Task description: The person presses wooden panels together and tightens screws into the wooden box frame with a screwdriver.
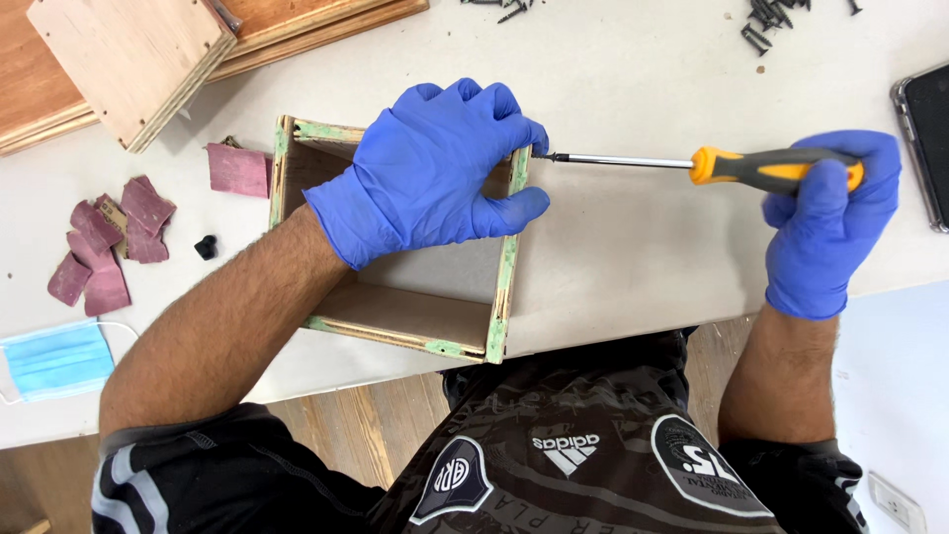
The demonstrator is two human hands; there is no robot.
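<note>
I cannot see the screw or the tip's seat: my left hand, in a blue glove, covers the top right corner of the wooden box frame, and the fingers hide where the screwdriver meets the wood. That hand lies spread over the frame, pressing it down on the pale surface, thumb hooked along the right board. My right hand is closed around the orange and black handle, and the steel shaft runs level to the left until its tip reaches the frame's right edge just beside my fingertips. The frame sits near the front edge of the surface, open side up, its edges smeared green. A dark phone is cut off at the right border. Black screws lie scattered at the top, partly out of view. Plywood boards are stacked top left, also cropped. Torn reddish sandpaper scraps lie left of the frame with a small black cap near them, and a blue face mask rests at the left edge.
</note>
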